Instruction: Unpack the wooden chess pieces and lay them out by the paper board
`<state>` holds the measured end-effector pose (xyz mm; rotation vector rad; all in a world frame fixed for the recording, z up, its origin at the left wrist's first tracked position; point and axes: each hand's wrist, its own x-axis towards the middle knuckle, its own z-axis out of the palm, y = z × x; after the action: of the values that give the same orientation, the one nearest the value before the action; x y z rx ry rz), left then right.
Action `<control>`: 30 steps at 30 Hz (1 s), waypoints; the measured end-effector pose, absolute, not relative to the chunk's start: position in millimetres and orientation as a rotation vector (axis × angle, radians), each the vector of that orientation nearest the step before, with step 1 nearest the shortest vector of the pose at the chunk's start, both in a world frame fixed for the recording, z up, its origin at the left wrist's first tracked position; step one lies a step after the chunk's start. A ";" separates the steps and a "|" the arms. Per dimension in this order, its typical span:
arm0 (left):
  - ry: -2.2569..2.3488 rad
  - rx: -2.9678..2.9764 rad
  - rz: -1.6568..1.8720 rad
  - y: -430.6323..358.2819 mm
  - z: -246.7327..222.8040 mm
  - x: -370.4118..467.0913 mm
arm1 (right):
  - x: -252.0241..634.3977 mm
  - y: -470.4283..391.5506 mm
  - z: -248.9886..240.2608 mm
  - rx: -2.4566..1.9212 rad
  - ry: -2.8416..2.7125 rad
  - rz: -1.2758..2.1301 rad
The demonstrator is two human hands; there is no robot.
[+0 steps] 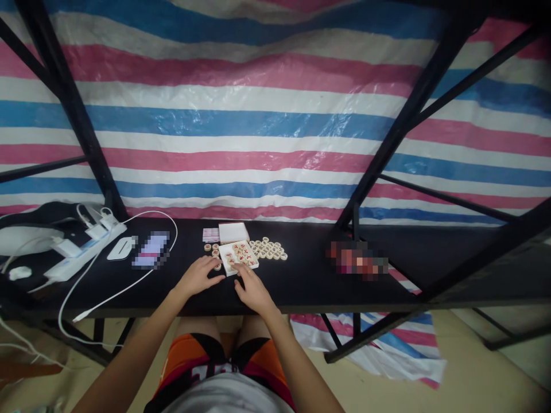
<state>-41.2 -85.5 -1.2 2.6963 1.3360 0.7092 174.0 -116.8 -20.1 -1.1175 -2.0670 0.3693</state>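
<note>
A small white box (226, 268) lies on the black tabletop, holding several round xiangqi pieces (241, 250) with red characters. My right hand (255, 289) reaches over the box's near edge, its fingertips at the pieces and its thumb apart. To the left of the box, my left hand (198, 278) has its fingers stretched out beside a short column of red-marked pieces (215, 248); the fingertips partly hide the nearest piece, and I cannot tell whether they touch it. On the right, a cluster of dark-marked xiangqi pieces (269, 250) lies flat.
Behind the box are its white lid (233, 232) and a pinkish printed paper (210, 235). A power strip (84, 252), a white cable (124, 291), a white device (121, 248) and a blurred phone (151, 250) lie left. A blurred reddish thing (357, 261) lies right, near black metal posts (379, 155).
</note>
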 end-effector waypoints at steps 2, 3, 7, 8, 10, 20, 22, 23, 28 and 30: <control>1.257 2.775 0.659 -89.5 -4.5 -34.8 | 173.9 -113.8 -22.0 -1.238 -1.936 0.312; 1.244 2.795 0.629 -90.5 -6.2 -32.1 | 174.0 -112.0 -23.4 -1.306 -1.880 0.286; 1.289 2.778 0.562 -90.1 -11.6 -27.8 | 175.5 -107.0 -29.2 -1.413 -1.879 0.225; 1.298 2.766 0.568 -89.9 -12.1 -28.0 | 176.0 -106.6 -30.0 -1.411 -1.884 0.220; 1.316 2.731 0.590 -90.1 -12.2 -28.8 | 177.1 -106.5 -30.7 -1.405 -1.850 0.241; 1.387 2.628 0.681 -92.6 -13.7 -31.1 | 180.5 -108.3 -28.0 -1.345 -1.792 0.377; 1.416 2.675 0.715 -96.4 -10.6 -29.9 | 181.6 -107.9 -27.2 -1.335 -1.763 0.404; 1.439 2.713 0.719 -97.9 -7.7 -28.4 | 182.1 -107.8 -26.7 -1.329 -1.747 0.418; 1.480 2.875 0.523 -86.5 14.6 -6.2 | 183.4 -108.2 -24.1 -1.302 -1.711 0.454; 1.523 2.870 0.407 -74.4 22.3 7.0 | 183.3 -108.3 -23.9 -1.303 -1.713 0.458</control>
<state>7.0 -74.4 22.3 2.8700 1.5229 0.4074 183.3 -108.3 -23.9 -1.3028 -1.7125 0.4577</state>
